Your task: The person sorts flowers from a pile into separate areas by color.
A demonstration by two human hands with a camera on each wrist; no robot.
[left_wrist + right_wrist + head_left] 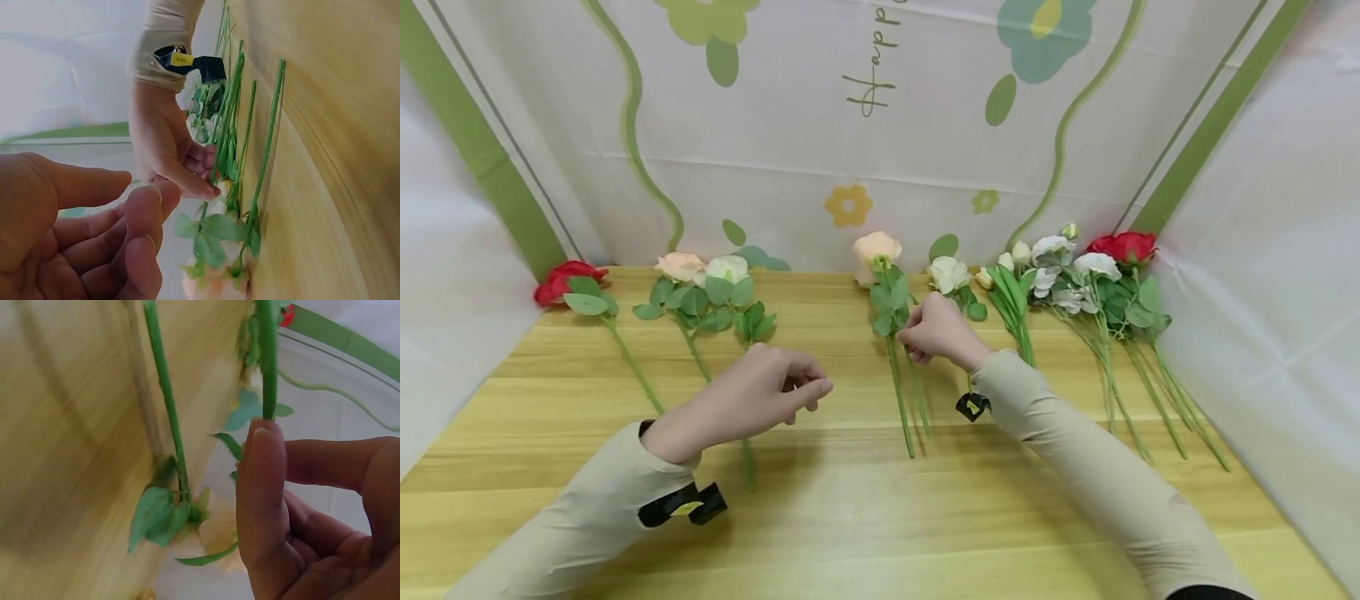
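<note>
Thumb and fingers of my right hand (936, 329) pinch a green stem (269, 362), which seems to belong to one of the peach roses (877, 247); its bloom is partly hidden. Another leafy stem (169, 400) lies on the table beside it. My left hand (752, 396) hovers over the table at left of centre, fingers loosely curled and nothing between them. Under and behind that hand are a peach rose (681, 267) and a white rose (727, 268) with leafy stems. A white rose (950, 273) lies just beyond the right hand.
On the far left lies a red rose (568, 283). Cream tulips (1020, 254), white flowers (1097, 266) and a red rose (1126, 248) lie along the right. A printed cloth (790, 125) rises behind the wooden table (850, 517).
</note>
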